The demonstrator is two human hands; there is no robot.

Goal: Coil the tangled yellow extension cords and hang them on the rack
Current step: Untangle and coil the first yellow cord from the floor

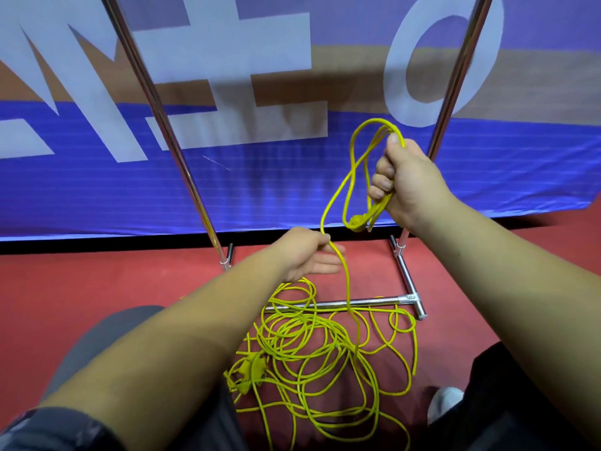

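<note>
My right hand [403, 177] grips a few small loops of yellow extension cord [354, 164], raised in front of the banner, with a yellow plug end [356, 221] hanging below the fist. From those loops a strand runs down to my left hand [309, 255], which pinches it between thumb and forefinger, the other fingers straight. Below, the cord drops into a tangled yellow pile [325, 356] on the red floor, with more yellow plugs [252, 372] at its left. The chrome rack [175, 151] stands right behind the pile, its base bar [367, 302] crossing the tangle.
The rack's two slanted uprights frame my hands, the right upright [455, 83] just behind my right fist. A blue banner with large white letters [97, 177] hangs behind the rack. My knees and a white shoe [444, 403] border the pile.
</note>
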